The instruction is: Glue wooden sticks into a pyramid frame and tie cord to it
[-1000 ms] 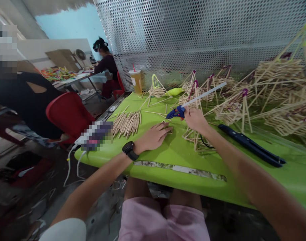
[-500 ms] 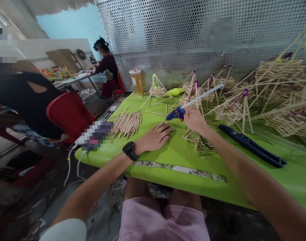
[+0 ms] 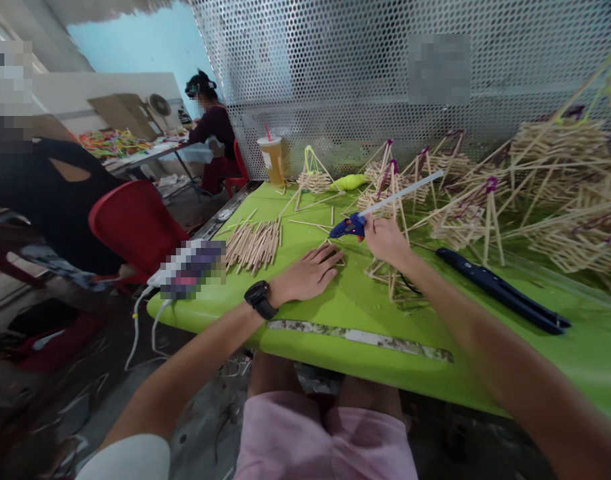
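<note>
My right hand [image 3: 388,241] is wrapped round the handle of a blue hot glue gun [image 3: 346,227]. A long whitish glue stick [image 3: 405,193] juts from its back, and its nozzle points down and left, just above my left fingertips. Flat on the green table lies my left hand [image 3: 309,275], fingers stretched out over thin wooden sticks that they mostly hide. Left of it is a pile of loose wooden sticks [image 3: 254,247]. Under my right wrist stands a small stick frame [image 3: 393,283], partly covered by my arm.
Several stick structures with purple string [image 3: 460,220] crowd the table's right and back. A drink cup [image 3: 272,161] and yellow-green yarn [image 3: 348,183] stand behind. A dark hair straightener-like tool [image 3: 500,290] lies right. A power strip [image 3: 178,263] sits left; two people work beyond.
The glue gun has shifted very slightly left and down with my right hand. My left hand stays nearly still on the table.
</note>
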Demonstrator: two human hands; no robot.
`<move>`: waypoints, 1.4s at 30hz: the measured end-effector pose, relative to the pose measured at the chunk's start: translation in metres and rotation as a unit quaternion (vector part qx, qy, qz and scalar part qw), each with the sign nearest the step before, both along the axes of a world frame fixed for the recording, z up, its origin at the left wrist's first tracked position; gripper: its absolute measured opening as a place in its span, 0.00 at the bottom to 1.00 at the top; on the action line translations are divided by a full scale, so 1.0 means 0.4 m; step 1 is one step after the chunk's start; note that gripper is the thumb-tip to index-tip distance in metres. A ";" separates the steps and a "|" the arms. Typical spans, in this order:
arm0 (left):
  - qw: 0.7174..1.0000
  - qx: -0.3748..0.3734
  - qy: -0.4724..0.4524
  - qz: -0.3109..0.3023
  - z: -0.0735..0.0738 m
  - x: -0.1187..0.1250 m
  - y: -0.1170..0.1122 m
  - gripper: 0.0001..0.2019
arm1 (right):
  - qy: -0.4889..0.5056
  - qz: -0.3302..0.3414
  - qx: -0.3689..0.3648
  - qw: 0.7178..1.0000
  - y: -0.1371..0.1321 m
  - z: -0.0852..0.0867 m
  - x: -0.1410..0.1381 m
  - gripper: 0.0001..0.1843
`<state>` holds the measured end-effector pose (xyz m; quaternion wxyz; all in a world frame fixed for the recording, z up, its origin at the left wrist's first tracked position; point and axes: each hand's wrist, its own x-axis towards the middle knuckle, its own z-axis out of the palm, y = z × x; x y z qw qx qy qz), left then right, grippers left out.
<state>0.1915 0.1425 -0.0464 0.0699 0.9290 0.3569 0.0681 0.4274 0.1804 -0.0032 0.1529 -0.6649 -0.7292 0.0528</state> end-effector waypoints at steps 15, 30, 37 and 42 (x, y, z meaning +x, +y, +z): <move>1.000 -0.017 0.021 -0.006 0.015 0.005 -0.002 0.33 | 0.041 -0.004 0.015 0.999 -0.003 -0.004 0.000 0.40; 1.000 0.000 -0.002 -0.010 0.011 0.004 -0.001 0.32 | 0.016 0.001 0.017 1.000 -0.010 0.006 -0.003 0.40; 1.000 0.016 -0.001 -0.016 0.011 0.002 0.003 0.31 | 0.009 0.009 0.015 1.000 -0.008 0.004 -0.002 0.38; 0.999 0.026 -0.005 -0.019 0.003 0.000 0.011 0.30 | 0.003 0.007 0.024 1.000 -0.007 0.001 -0.001 0.39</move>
